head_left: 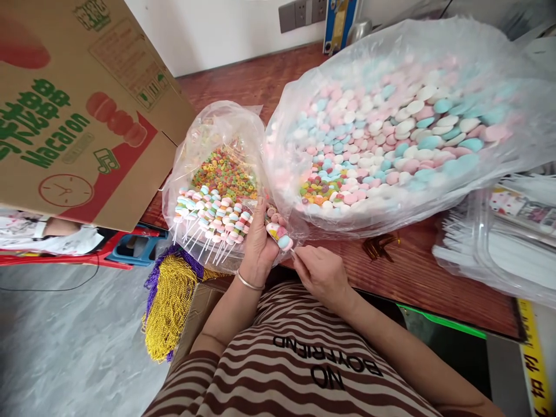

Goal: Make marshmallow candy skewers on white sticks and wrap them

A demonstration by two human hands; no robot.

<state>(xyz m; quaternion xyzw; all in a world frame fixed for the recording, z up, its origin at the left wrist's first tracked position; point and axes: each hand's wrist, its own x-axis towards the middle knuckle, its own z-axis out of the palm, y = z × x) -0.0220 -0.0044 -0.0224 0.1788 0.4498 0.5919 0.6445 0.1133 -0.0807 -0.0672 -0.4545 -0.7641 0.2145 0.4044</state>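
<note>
Left hand (257, 246): clenched around the candy end of a half-built skewer of pastel marshmallow discs on a thin white stick (280, 234), held over the near edge of the dark red wooden worktop (391, 266).
Right hand (321, 272): fingers (299, 256) pinched on the skewer's stick end, just below the lowest sweet.
Step in hand: judged as threading sweets onto the stick, partway done.
Finished batch: row of completed skewers (212, 217) in the small clear bag (208, 133), above loose rainbow ring candies (223, 174).
Supply: large clear bag of pink, blue and white marshmallow discs (391, 127), just right of the skewer.
Next move calls for: steady stick, another disc picked from the big bag, pushed on centred.
</note>
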